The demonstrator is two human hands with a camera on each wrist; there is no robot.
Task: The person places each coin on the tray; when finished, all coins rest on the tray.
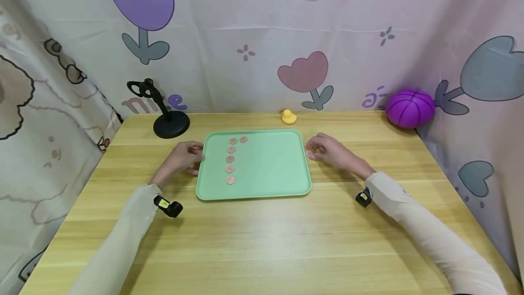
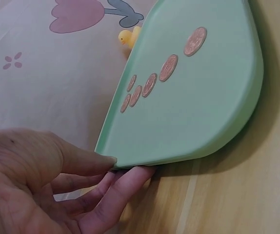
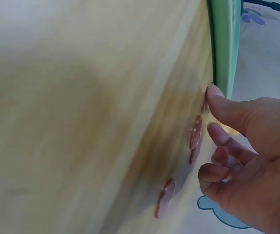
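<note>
A mint-green tray (image 1: pixel 270 167) lies on the wooden table, bearing several copper-coloured coins (image 1: pixel 230 168) near its left side. My left hand (image 1: pixel 184 157) pinches the tray's left rim; the left wrist view shows the thumb on top and fingers underneath. By the tray's right edge is my right hand (image 1: pixel 329 151), its thumb tip close to the outer wall and its fingers loosely bent around nothing visible. In the right wrist view, more coins (image 3: pixel 165 199) are on the tabletop beside that hand; the hand hides them in the head view.
A yellow rubber duck (image 1: pixel 288 116) sits behind the tray. A black stand (image 1: pixel 171 124) with a black looped piece on top is at the back left, and a purple ball (image 1: pixel 410 109) at the back right corner. Printed curtains (image 1: pixel 229 8) hang behind the table (image 1: pixel 262 245).
</note>
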